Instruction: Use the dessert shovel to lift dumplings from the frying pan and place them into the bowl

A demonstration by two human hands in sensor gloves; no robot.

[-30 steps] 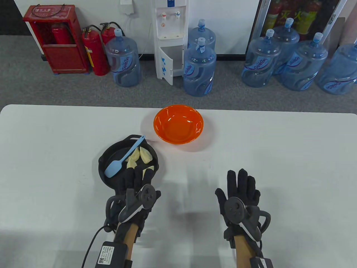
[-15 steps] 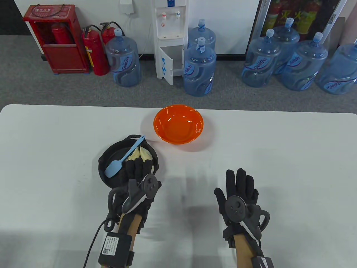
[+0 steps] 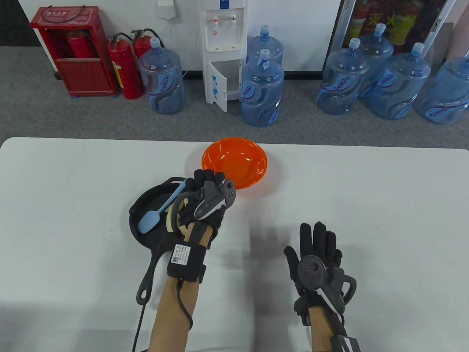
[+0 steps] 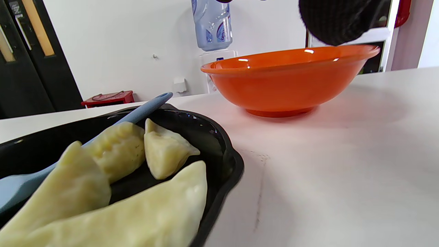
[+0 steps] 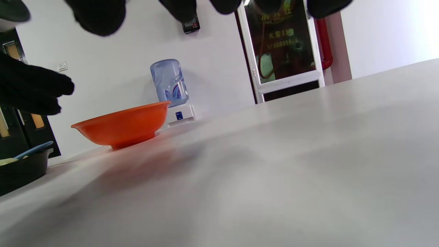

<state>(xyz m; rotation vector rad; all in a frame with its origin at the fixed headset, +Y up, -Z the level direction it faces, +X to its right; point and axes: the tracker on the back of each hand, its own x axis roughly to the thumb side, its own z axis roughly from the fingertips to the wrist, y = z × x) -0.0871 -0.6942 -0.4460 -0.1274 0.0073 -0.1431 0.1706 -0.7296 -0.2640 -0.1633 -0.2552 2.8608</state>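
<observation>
A black frying pan [image 3: 146,205] sits left of centre with several pale dumplings [image 4: 164,151] in it. The light blue dessert shovel [image 3: 154,216] lies across the pan, blade at the near left and handle tip on the far rim. My left hand [image 3: 206,183] hovers over the pan's far right side, fingers straight, just right of the handle tip, holding nothing; it hides most of the dumplings in the table view. The orange bowl [image 3: 242,161] stands empty just beyond it. My right hand [image 3: 317,242] lies flat and open over the bare table to the right.
The pan's long handle [image 3: 146,278] points toward the near edge, beside my left forearm. The white table [image 3: 366,201] stretches wide to the right of the bowl. Water jugs, extinguishers and a dispenser stand on the floor beyond the far edge.
My left hand has moved forward from the pan's near side, across the dumplings, to the far right rim by the shovel's handle tip, uncovering the pan handle. The right hand has barely moved.
</observation>
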